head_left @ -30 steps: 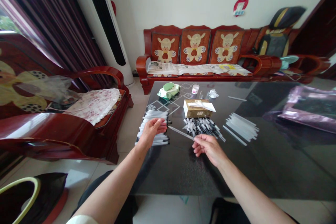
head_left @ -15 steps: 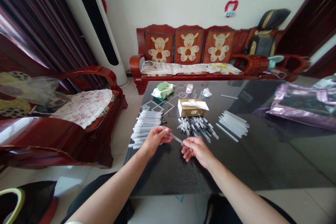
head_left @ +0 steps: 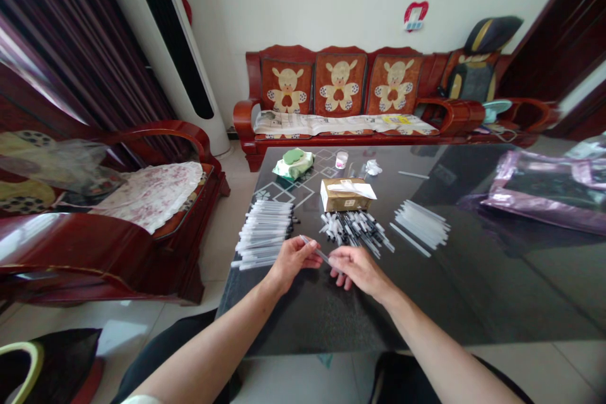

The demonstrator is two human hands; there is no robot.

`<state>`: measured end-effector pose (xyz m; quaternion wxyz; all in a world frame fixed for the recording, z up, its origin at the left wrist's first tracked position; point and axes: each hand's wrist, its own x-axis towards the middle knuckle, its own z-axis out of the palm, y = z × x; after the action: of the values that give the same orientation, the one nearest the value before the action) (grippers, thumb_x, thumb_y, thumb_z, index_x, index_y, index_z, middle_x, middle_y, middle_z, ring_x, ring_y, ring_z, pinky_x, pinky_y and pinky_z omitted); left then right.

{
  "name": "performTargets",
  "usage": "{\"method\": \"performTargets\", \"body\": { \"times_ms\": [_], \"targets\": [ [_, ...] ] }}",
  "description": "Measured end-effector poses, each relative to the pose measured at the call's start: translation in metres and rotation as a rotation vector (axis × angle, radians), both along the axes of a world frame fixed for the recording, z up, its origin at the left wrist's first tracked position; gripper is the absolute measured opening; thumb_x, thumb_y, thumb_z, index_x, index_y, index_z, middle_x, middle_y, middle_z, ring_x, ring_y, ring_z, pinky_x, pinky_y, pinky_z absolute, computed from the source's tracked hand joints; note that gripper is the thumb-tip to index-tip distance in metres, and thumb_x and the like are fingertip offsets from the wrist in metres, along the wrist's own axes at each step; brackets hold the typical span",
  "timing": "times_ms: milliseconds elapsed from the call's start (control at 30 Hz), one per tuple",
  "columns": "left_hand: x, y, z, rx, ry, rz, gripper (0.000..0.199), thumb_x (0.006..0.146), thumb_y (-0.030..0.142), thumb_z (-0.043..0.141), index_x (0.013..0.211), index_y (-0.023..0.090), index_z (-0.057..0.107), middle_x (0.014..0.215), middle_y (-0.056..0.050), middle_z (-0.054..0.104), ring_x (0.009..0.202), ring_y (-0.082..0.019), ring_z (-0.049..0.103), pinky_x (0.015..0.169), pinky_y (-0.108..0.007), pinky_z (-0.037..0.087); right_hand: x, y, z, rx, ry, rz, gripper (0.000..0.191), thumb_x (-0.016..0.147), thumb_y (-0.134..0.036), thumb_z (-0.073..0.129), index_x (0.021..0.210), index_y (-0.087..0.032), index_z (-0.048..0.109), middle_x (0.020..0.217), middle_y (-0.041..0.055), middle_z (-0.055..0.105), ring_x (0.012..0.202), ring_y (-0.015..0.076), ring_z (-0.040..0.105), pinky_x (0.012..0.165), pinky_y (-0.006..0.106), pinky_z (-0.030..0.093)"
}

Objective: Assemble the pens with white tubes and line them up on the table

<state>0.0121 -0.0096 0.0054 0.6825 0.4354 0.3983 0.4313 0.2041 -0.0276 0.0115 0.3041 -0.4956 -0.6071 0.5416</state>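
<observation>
A slim translucent pen barrel (head_left: 322, 255) slants between my two hands, just above the dark table. My left hand (head_left: 298, 259) is closed around its upper left part, with the tip poking out past the thumb. At the lower right end, my right hand (head_left: 353, 268) pinches it, and its fingers hide that end. Beside my left hand lies a row of translucent pens (head_left: 265, 230) with dark ends. Beyond my hands is a loose heap of white and black pen parts (head_left: 357, 227). To the right rests a stack of empty-looking translucent barrels (head_left: 423, 224).
A gold tissue box (head_left: 348, 202) stands behind the heap. Farther back are a green wipes pack (head_left: 294, 164), a small white cup (head_left: 341, 160), crumpled white tissue (head_left: 373, 167) and a lone tube (head_left: 413, 175). A purple-edged plastic bag (head_left: 544, 202) lies at the right.
My left hand has shifted slightly right and down, closer to my right hand. Less of the barrel shows between them, and its left end now sticks out above my left fingers.
</observation>
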Motion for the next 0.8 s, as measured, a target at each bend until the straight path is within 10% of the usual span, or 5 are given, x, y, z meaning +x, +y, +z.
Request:
{"method": "performTargets", "body": {
  "times_ms": [400,800],
  "targets": [
    [0.011,0.052,-0.004,0.705,1.012,0.085,0.022,0.077,0.015,0.056,0.096,0.018,0.067,0.087,-0.005,0.067,0.081,-0.016,0.061,0.077,-0.026,0.044,0.033,0.025,0.011,0.073,0.021,-0.427,0.028,0.078,-0.042,0.054,0.081,-0.014,0.058,0.053,-0.0004,0.060,0.034,0.0095,0.052,0.026,0.016,0.035],
    [0.050,0.088,-0.006,0.730,1.394,-0.073,0.018,0.076,0.014,0.056,0.092,0.019,0.061,0.086,-0.008,0.066,0.085,-0.021,0.061,0.078,-0.030,0.043,0.040,0.021,0.013,0.117,0.058,-0.404,0.029,0.079,-0.043,0.052,0.078,-0.015,0.059,0.054,0.0002,0.061,0.035,0.0094,0.053,0.026,0.015,0.036]
  ]
}}
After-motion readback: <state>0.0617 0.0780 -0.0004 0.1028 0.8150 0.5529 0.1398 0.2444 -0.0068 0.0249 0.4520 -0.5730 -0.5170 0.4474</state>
